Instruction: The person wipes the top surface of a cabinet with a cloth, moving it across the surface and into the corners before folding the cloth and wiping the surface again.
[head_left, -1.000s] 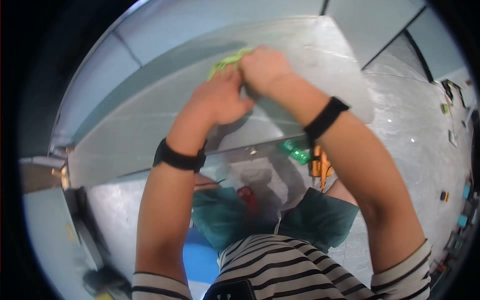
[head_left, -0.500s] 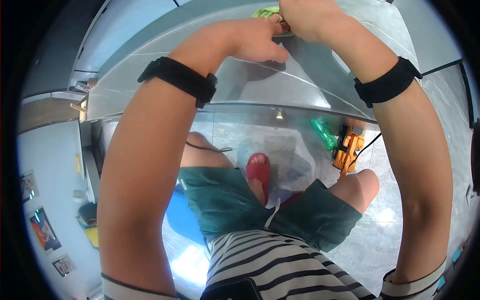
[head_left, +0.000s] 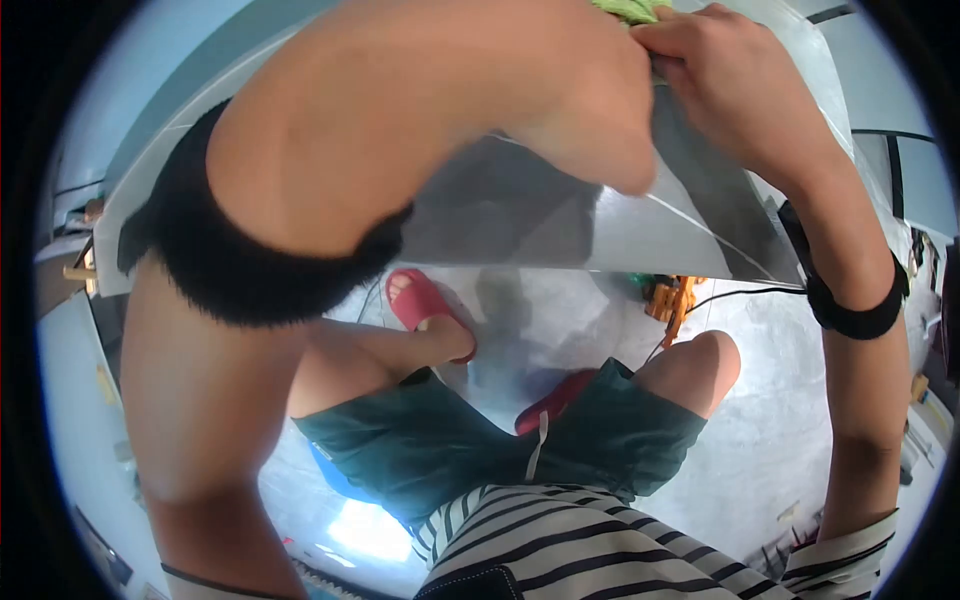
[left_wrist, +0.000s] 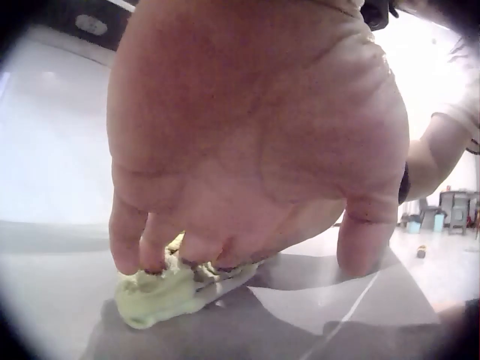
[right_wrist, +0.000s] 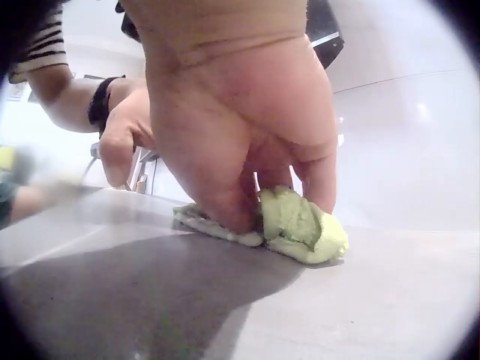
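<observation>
At the head view's top edge, a crumpled light-green cloth (head_left: pixel 632 10) lies on the grey stone-look tabletop (head_left: pixel 500 215). My right hand (head_left: pixel 745 95) grips it; in the right wrist view the thumb and fingers pinch a bunched fold of the cloth (right_wrist: pixel 300 229). Beside it, my left hand (left_wrist: pixel 255 142) presses its fingertips down onto the cloth (left_wrist: pixel 157 296), palm over it and thumb held apart. In the head view, the left hand's own fingers are hidden behind its back and wrist.
The tabletop's front edge crosses above my knees. On the floor beneath lie an orange toy vehicle (head_left: pixel 672 300) and a black cable (head_left: pixel 745 292). My feet wear red slippers (head_left: pixel 430 305). A blue object (head_left: pixel 340 475) shows beside my left thigh.
Both hands have moved rightward and farther up the view with the cloth across the tabletop. My left forearm now reaches over more of the table, and the head view has shifted downward.
</observation>
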